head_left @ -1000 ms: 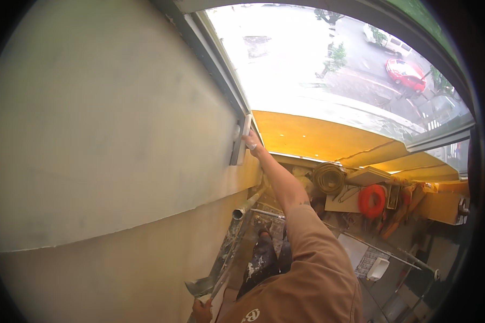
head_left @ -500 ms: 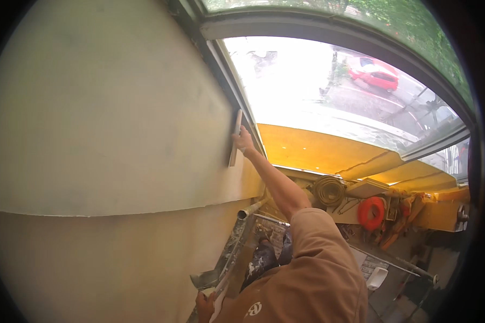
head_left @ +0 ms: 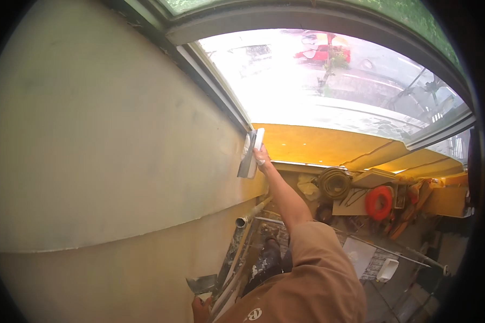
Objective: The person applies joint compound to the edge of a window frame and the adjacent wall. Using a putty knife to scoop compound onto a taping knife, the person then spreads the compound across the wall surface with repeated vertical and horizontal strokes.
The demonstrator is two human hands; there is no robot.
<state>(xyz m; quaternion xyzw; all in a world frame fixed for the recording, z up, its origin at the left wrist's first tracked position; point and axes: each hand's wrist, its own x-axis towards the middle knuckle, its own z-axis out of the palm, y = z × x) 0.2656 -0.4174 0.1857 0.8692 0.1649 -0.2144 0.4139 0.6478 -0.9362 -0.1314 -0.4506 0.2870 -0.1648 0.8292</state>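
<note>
My right hand [head_left: 261, 155] is stretched up by the window corner, its fingers closed round the white back of a wide plastering blade [head_left: 247, 161]. White filler clings to the upper part of the grey blade. The blade stands close to the pale plastered wall [head_left: 113, 140]; whether it touches cannot be told. Low in the picture, my left hand [head_left: 200, 310] grips a putty knife [head_left: 202, 283] with a broad metal blade, held near the wall's lower section. Its handle is mostly hidden in my fingers.
A window frame [head_left: 215, 89] borders the wall, with a yellow panel [head_left: 312, 145] below the glass. Scaffold tubing [head_left: 242, 221] stands by my legs. Further right lie a coiled hose [head_left: 334, 183], an orange-red ring-shaped coil [head_left: 379, 203] and a white container [head_left: 387, 270].
The plastering blade has turned from nearly edge-on to showing its filler-coated face, and has moved slightly right and down. My left hand's putty knife shows more clearly. The view has shifted.
</note>
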